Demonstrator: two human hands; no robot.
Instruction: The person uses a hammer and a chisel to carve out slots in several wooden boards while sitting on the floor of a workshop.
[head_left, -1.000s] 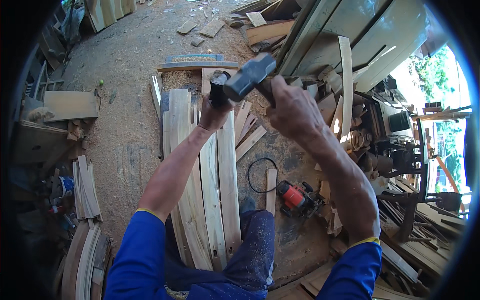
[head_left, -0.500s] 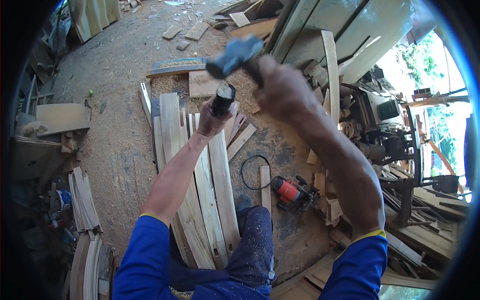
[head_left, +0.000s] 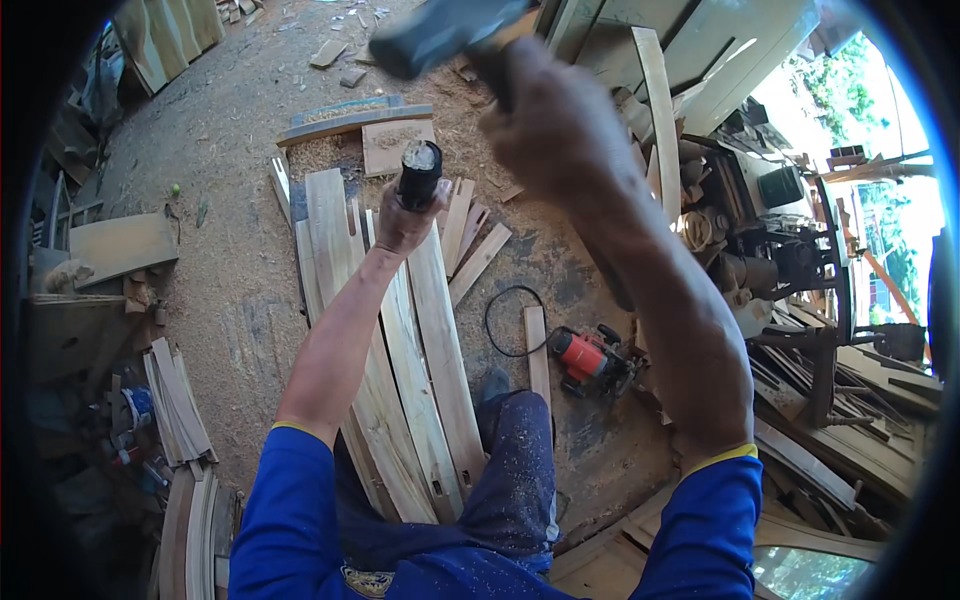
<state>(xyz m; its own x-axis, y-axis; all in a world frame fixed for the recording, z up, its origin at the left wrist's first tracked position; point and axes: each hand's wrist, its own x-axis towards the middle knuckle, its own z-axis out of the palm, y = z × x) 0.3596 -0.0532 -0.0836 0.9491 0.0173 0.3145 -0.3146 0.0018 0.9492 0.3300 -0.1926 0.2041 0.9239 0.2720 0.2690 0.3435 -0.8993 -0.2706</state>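
Note:
My left hand (head_left: pixel 404 228) is wrapped round the thick black handle of a chisel (head_left: pixel 420 178), held upright above the boards. The handle's top is pale and battered; its blade is hidden below my fist. Up and to the right, my right hand (head_left: pixel 560 125) grips a hammer (head_left: pixel 435 38), blurred by motion. The hammer's dark head is raised beyond the chisel, apart from it. Beneath my left arm lie several long pale wooden boards (head_left: pixel 440 340), some with slots cut in them, running from my legs toward the far side.
A red power router (head_left: pixel 585 358) with a black cord sits on the ground right of my leg. Beyond the boards lie a curved wooden piece (head_left: pixel 355 122) and a flat block (head_left: pixel 395 148). Timber stacks (head_left: pixel 180 400) stand left; machinery (head_left: pixel 770 240) and scrap wood crowd the right.
The hammer and my right hand have risen farther up and away from the chisel. The chisel stays in my left hand. The whole view has shifted slightly.

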